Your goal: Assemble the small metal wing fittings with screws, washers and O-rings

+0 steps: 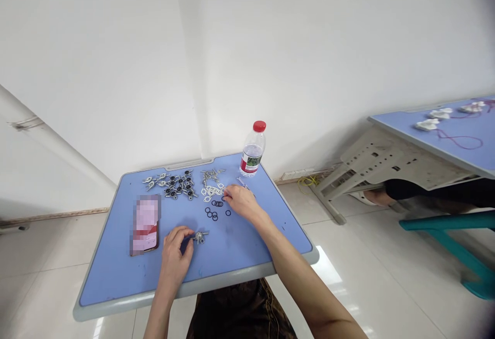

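Note:
Near the front of the blue desk (247, 246), my left hand (176, 254) has its thumb and fingers closed at the left side of a small metal fitting (199, 237) with short tubes. My right hand (242, 200) reaches over to the small parts, its fingertips pinched together beside the flat oval gaskets (212, 191) and the black O-rings (212, 214). One O-ring shows at those fingertips; whatever is between them is too small to make out. Several metal fittings with black round centres (180, 185) lie in a group at the back left.
A phone (149, 225) lies on the left of the desk. Small metal pins (211, 175) form a pile behind the gaskets. A water bottle (252, 153) with a red cap stands at the back right corner. Another desk (456, 127) and a person's foot (367, 198) are to the right.

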Demonstrator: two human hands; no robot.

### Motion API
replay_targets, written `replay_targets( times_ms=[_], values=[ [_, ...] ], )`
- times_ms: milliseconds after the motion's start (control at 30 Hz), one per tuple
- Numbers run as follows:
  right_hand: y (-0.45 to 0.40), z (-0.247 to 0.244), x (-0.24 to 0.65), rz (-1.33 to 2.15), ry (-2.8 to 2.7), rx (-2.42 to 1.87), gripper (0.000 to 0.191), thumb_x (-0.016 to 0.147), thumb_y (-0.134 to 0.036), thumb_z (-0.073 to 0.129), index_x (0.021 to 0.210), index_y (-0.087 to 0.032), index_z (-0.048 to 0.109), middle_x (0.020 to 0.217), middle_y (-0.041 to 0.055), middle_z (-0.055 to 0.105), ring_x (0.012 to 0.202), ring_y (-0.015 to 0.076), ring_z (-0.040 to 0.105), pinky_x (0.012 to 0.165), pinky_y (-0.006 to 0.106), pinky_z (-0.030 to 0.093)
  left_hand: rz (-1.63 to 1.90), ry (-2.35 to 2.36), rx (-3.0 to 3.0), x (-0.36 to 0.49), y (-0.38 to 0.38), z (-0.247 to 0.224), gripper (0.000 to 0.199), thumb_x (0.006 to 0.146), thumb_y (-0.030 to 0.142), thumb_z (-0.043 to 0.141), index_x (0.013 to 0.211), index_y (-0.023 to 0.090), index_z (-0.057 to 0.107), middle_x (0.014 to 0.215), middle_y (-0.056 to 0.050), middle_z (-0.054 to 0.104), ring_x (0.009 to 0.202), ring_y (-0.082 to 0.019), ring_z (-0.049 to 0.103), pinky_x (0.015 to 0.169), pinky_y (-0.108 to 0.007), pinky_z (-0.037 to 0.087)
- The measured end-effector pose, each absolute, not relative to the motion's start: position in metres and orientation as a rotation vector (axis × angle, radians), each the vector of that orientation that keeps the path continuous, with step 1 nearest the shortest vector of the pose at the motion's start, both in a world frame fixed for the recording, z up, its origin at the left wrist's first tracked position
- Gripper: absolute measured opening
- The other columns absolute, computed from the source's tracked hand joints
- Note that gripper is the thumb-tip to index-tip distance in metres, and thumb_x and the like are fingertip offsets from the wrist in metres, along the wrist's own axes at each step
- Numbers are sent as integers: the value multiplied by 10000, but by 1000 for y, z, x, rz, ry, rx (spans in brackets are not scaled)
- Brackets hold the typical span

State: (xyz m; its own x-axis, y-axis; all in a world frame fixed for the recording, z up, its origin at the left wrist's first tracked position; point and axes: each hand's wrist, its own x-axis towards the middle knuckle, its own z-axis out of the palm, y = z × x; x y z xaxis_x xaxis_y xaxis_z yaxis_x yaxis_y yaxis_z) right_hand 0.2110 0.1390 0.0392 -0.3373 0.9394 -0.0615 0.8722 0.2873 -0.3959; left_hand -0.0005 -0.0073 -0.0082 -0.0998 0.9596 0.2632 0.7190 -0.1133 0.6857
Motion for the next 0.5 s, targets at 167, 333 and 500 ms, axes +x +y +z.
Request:
replay_targets(
  times_ms=[167, 333, 500],
  values=[
    [139, 34, 209, 526, -2408, -1691, 205, 847, -75, 482, 842, -165, 666, 917, 79, 677, 821, 180, 616, 651, 253, 340, 1022, 1835, 1836, 0, -7, -7, 177, 836, 197, 495, 931, 225, 643, 1025, -57, 664, 1011, -238, 607, 897, -427, 447],
    [137, 34, 210, 526, -2396, -1687, 180, 871, -110, 490, 936, -169, 647, 960, 74, 678, 837, 180, 618, 655, 251, 341, 1040, 1837, 1842, 1, -7, -7, 167, 837, 200, 501, 915, 222, 646, 1013, -56, 668, 1011, -239, 611, 886, -417, 456],
    [135, 39, 212, 562, -2394, -1656, 140, 897, -178, 526, 987, -186, 632, 1005, 58, 673, 875, 171, 615, 660, 238, 344, 1063, 1837, 1850, 0, -8, -8, 174, 838, 194, 503, 929, 219, 649, 1021, -61, 668, 1017, -236, 609, 888, -411, 463]
  ],
)
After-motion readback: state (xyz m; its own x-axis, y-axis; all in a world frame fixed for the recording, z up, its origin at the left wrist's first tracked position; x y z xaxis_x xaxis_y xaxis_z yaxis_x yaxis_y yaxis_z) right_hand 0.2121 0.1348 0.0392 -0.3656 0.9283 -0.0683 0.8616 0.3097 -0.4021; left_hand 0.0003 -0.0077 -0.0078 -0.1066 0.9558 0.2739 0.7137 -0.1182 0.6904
